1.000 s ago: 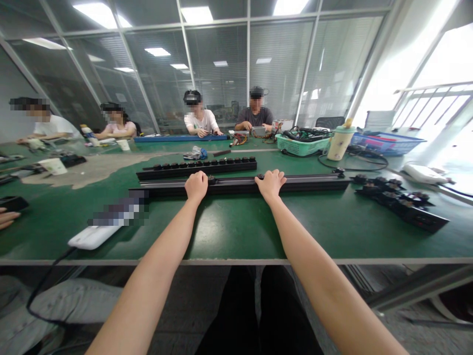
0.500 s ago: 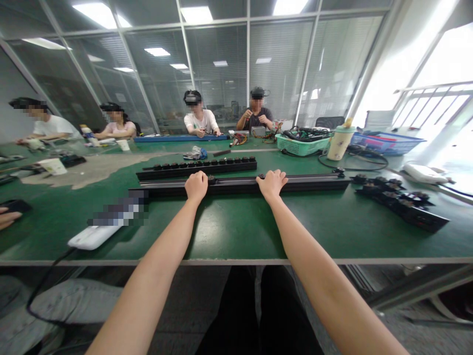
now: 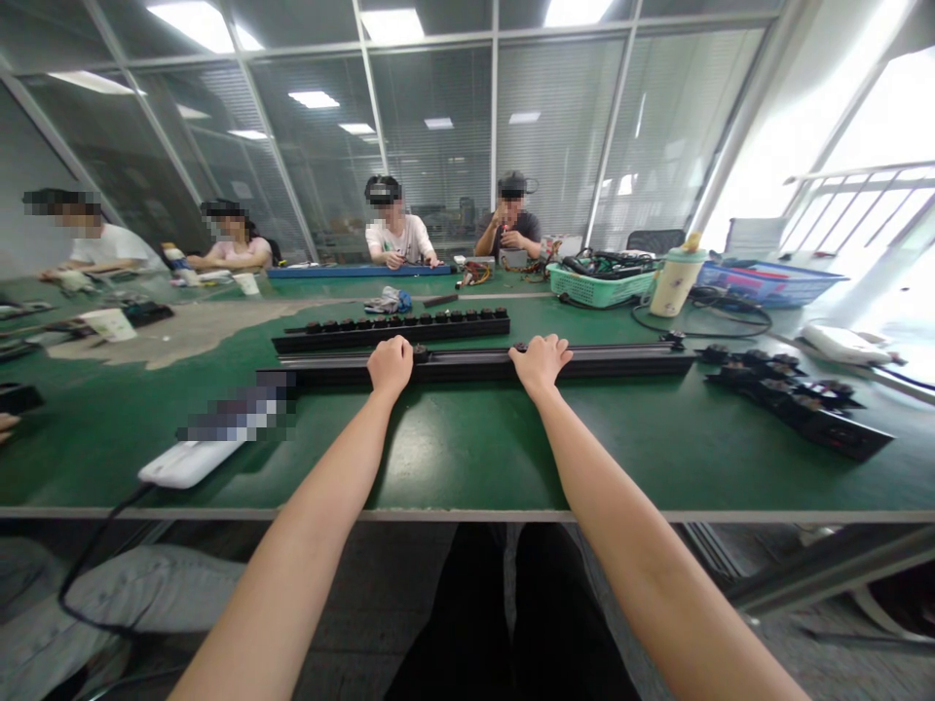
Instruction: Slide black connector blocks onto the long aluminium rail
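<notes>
A long black rail (image 3: 467,366) lies crosswise on the green table in front of me. My left hand (image 3: 391,366) is closed over it left of its middle, thumb by a small black fitting (image 3: 420,351) in its groove. Farther right, my right hand (image 3: 542,363) grips the same rail, with its thumb at another small dark fitting (image 3: 519,347). The fingers' far sides are hidden behind the rail. Just beyond lies a second black rail (image 3: 394,334) carrying a row of black knob-like parts. Another dark fitting (image 3: 673,338) sits at the near rail's right end.
Loose black parts (image 3: 793,389) lie to the right. A white device (image 3: 179,465) with a cable rests at front left. Farther back are a green basket (image 3: 603,288), a lidded cup (image 3: 676,284) and a blue basket (image 3: 789,284). Several people sit around the table.
My hands stay in place on the rail. Across the table, the person in dark clothing has raised one hand toward the face. At far left, a neighbour's hand has shifted left, mostly out of view.
</notes>
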Demonstrator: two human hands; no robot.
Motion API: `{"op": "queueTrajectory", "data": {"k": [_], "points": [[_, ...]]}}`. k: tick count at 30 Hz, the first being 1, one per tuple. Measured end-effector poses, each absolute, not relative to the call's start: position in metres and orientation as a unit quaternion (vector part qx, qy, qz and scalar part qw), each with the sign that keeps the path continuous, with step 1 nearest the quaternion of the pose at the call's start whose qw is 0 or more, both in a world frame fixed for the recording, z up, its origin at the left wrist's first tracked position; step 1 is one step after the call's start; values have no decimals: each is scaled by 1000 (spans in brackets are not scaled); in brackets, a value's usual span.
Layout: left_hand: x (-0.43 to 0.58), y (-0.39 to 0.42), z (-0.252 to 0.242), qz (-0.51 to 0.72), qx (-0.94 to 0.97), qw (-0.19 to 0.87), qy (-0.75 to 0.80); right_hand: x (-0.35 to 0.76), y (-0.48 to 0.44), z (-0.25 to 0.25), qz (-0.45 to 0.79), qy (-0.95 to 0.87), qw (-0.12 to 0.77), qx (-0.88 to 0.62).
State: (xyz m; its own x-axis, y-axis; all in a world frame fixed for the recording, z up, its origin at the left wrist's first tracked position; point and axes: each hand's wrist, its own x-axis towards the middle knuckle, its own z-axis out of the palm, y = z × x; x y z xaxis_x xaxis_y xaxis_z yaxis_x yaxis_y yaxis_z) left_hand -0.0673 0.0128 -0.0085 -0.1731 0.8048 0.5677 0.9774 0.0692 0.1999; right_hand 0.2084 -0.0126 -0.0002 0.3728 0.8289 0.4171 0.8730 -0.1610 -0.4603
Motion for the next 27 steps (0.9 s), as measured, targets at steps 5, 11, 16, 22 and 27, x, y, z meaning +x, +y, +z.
{"op": "queueTrajectory", "data": {"k": [5, 11, 16, 22, 27], "points": [[-67, 12, -8, -270, -626, 157, -714, 208, -12, 0, -32, -556, 325, -765], [-66, 11, -7, -269, -624, 157, -716, 209, -10, -2, -40, -553, 332, -763], [-66, 11, -7, -274, -624, 152, -716, 209, -11, -2, -34, -548, 335, -766], [-66, 12, -7, -272, -625, 153, -716, 209, -11, -3, -29, -545, 340, -766], [-67, 12, -8, -273, -626, 157, -713, 209, -9, -5, -33, -539, 344, -768]]}}
